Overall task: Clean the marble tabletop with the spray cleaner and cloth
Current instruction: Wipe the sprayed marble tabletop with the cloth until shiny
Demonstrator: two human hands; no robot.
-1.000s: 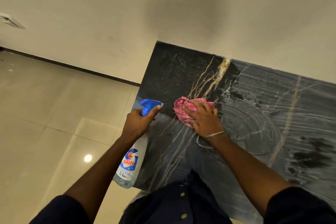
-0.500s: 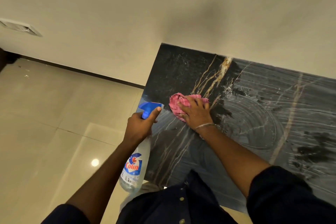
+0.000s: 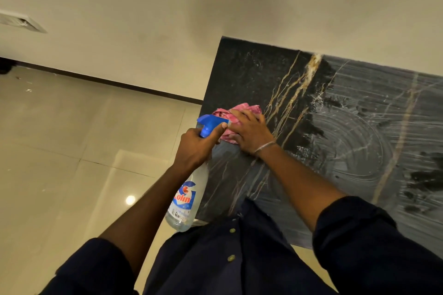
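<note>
Left hand [image 3: 195, 148]: my fingers are wrapped round the neck of the spray bottle [image 3: 185, 196], which hangs just off the bench's left edge, nozzle aimed at the cloth.
Right hand [image 3: 251, 133]: my fingers press flat on the pink cloth [image 3: 239, 112], pinning it to the bench [image 3: 239, 67] near its left end.
Done: to the right, the marble shows pale swirls and streaks of smeared cleaner.
Left: the far left corner looks dark and dry, with only specks; I judge it unwiped. The streaks likely need a final pass.
</note>
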